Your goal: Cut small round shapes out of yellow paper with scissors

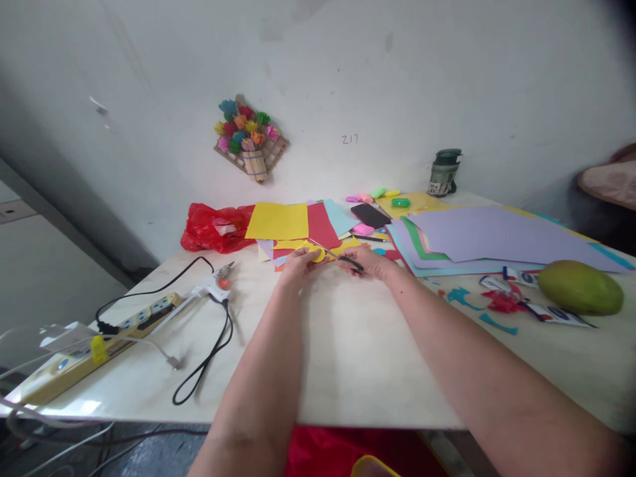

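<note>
My left hand point(297, 266) pinches a small piece of yellow paper point(318, 255) with a rounded edge, above the middle of the table. In my right hand point(365, 262) is a pair of scissors point(354, 264) with dark handles, the fingers closed round them. Their blades point left and away, close to the yellow piece. Just beyond my hands lie a yellow sheet point(279, 220) and a red sheet point(322, 225), with more coloured paper under them. Yellow offcuts lie along the near edge of these sheets.
Left are a glue gun point(216, 286), a power strip point(149, 315) and loose cables. A red plastic bag point(213, 228) sits behind. Right lie large lilac sheets point(497, 232), a mango-like fruit point(580, 287) and blue paper scraps point(462, 297). A phone point(370, 215) and a green bottle point(444, 173) stand farther back.
</note>
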Available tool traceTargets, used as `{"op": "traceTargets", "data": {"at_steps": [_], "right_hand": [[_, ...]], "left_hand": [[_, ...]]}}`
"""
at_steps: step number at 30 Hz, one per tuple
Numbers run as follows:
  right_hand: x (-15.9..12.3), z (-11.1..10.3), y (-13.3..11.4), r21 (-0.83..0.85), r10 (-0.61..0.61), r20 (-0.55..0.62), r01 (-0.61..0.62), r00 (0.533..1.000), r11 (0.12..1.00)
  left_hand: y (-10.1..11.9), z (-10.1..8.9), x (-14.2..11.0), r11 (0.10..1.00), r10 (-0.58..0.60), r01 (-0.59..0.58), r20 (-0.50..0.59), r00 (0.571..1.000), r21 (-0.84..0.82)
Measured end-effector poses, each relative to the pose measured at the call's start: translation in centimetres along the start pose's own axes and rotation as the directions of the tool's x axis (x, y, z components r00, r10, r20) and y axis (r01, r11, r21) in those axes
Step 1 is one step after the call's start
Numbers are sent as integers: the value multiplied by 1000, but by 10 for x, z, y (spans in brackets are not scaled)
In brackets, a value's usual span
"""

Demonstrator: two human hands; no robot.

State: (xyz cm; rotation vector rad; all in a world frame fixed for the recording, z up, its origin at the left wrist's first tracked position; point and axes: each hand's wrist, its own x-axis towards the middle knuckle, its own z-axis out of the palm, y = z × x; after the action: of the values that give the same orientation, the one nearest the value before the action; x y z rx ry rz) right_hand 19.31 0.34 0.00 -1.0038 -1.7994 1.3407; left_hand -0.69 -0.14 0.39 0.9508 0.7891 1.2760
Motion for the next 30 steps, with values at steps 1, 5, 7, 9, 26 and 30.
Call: {"op": "traceTargets", "data": {"at_steps": [1, 5, 7, 9, 26, 30], "right_hand": [[-1, 0, 0, -8, 8, -4, -8, 1000, 1000], [-3, 2, -3, -20, 26, -35, -27, 999, 999], [-5, 3, -5, 0, 33, -41, -33, 999, 999], [-6, 4, -7, 15, 35, -37, -34, 999, 999], [-3, 5, -4, -33, 22, -28, -23, 999, 999], [-2, 5, -3, -47, 25, -28, -27, 999, 999]], "left_hand": [[0, 0, 0, 1000, -3, 3, -7, 1000, 0], [-2, 1, 1, 1000, 1, -2, -31, 1000, -22], [-3, 1, 2, 999, 2, -3, -29, 1000, -40], [-4, 1, 3, 999, -1, 0, -31, 1000, -51], [-3, 1, 3, 999, -20, 19, -55, 998, -34], [-4, 1, 3, 999, -15, 12, -52, 999, -50]]}}
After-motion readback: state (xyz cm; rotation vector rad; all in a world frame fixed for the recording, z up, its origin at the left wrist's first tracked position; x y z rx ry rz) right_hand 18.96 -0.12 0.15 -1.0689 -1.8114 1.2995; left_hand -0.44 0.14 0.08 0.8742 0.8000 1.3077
